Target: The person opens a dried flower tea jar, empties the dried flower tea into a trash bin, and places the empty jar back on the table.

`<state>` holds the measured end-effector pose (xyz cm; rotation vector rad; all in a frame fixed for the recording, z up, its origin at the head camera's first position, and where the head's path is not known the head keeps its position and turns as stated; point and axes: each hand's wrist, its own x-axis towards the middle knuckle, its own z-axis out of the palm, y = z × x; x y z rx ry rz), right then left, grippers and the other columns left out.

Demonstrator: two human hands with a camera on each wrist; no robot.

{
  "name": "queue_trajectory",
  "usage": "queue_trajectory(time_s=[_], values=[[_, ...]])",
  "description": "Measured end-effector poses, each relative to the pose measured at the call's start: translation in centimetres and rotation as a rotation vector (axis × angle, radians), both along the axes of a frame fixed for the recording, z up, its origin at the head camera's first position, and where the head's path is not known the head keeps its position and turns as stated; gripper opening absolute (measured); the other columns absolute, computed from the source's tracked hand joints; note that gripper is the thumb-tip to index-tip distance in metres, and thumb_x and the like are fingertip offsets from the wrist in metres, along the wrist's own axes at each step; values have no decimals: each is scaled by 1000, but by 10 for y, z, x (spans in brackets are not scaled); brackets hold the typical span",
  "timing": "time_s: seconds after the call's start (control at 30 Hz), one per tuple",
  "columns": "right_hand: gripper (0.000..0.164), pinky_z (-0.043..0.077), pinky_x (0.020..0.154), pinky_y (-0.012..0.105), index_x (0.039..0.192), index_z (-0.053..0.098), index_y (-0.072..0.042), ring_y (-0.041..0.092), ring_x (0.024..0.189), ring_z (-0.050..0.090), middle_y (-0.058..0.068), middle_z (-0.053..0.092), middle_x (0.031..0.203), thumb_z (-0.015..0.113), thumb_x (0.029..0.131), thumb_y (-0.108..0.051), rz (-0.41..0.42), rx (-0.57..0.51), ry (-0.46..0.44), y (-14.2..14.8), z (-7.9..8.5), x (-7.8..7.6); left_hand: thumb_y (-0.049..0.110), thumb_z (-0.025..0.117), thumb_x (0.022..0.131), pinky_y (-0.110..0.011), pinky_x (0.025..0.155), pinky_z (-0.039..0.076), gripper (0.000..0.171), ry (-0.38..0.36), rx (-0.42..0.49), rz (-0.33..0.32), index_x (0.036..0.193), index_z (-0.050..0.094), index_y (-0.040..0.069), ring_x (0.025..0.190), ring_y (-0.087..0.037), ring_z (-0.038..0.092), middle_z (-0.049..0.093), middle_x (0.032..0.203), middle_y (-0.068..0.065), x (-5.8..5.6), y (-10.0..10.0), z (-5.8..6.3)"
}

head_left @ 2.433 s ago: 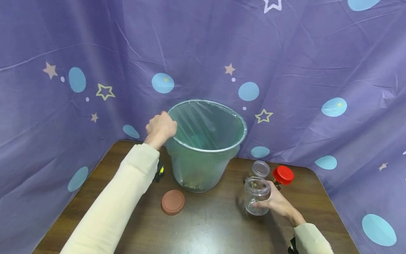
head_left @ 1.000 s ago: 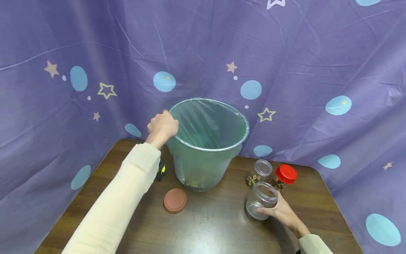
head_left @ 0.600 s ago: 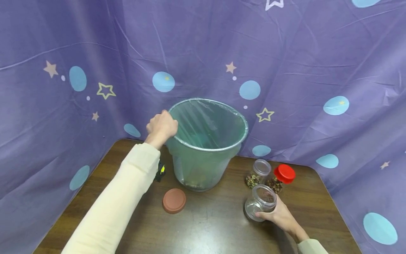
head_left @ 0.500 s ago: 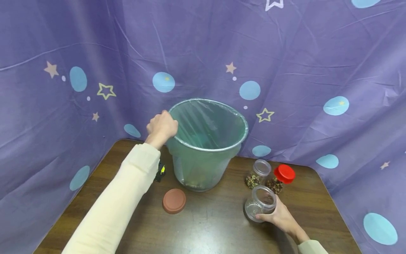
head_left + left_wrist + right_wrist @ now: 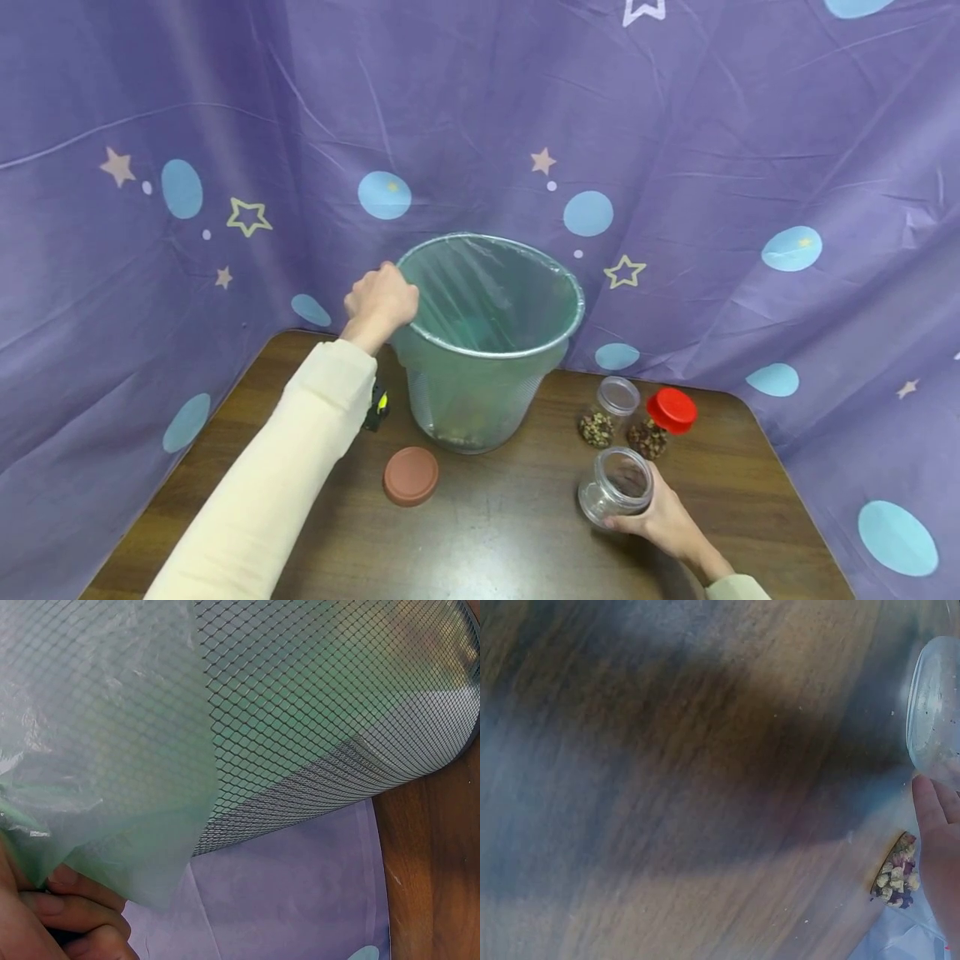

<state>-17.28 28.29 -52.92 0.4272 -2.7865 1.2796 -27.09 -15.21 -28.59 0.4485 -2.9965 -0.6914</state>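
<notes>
We have the clear, lidless jar [image 5: 613, 493] at the right of the bench [image 5: 487, 525], roughly upright, its mouth facing up; we cannot tell whether its base touches the wood. The right hand [image 5: 667, 521] is curled round its side, thumb at the front. What counts, we judge, is that the bin [image 5: 468, 400] stands to the jar's left and farther back, well apart, with the brown lid [image 5: 411, 475] between it and us. The left hand [image 5: 381, 297], clenched on the bin's near-left rim, is much the farther from the jar. Just beyond the jar stand a clear-lidded jar [image 5: 617, 402] and a red-lidded jar [image 5: 671, 411].

From the left wrist we see the green liner [image 5: 127, 750] folded loosely over the bin's mesh, fingers curled at its edge; from the right wrist, pale specks on the bench, which the head view cannot resolve.
</notes>
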Motion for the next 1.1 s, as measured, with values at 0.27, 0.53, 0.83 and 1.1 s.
queue_trajectory(time_s=[0.27, 0.53, 0.83, 1.1], values=[[94, 44, 95, 14, 134, 45, -4, 15, 112, 64, 9, 68, 123, 95, 57, -24, 20, -23, 5, 2, -1, 1, 29, 39, 95, -53, 93, 49, 51, 3, -2, -8, 135, 46, -3, 117, -44, 58, 57, 131, -28, -1, 1, 0], [94, 42, 97, 14, 136, 44, -6, 14, 113, 63, 8, 66, 125, 95, 58, -25, 7, -27, -19, 1, 0, 2, 30, 39, 96, -53, 93, 50, 52, -3, 1, -3, 136, 45, -3, 117, -44, 58, 57, 132, -27, -1, 0, 0], [96, 43, 97, 19, 136, 45, -10, 15, 114, 61, 6, 66, 125, 96, 57, -31, -40, 16, -52, 0, 1, 3, 27, 37, 93, -55, 95, 48, 50, 12, 57, 6, 134, 45, -2, 119, -45, 56, 56, 133, -27, 0, -1, -1], [103, 46, 96, 29, 140, 44, -9, 26, 116, 60, 8, 65, 126, 96, 55, -36, -69, 64, -75, 0, 3, 4, 24, 38, 91, -60, 101, 42, 54, 75, 183, 28, 141, 43, 2, 125, -48, 51, 53, 137, -27, 4, -3, -7]])
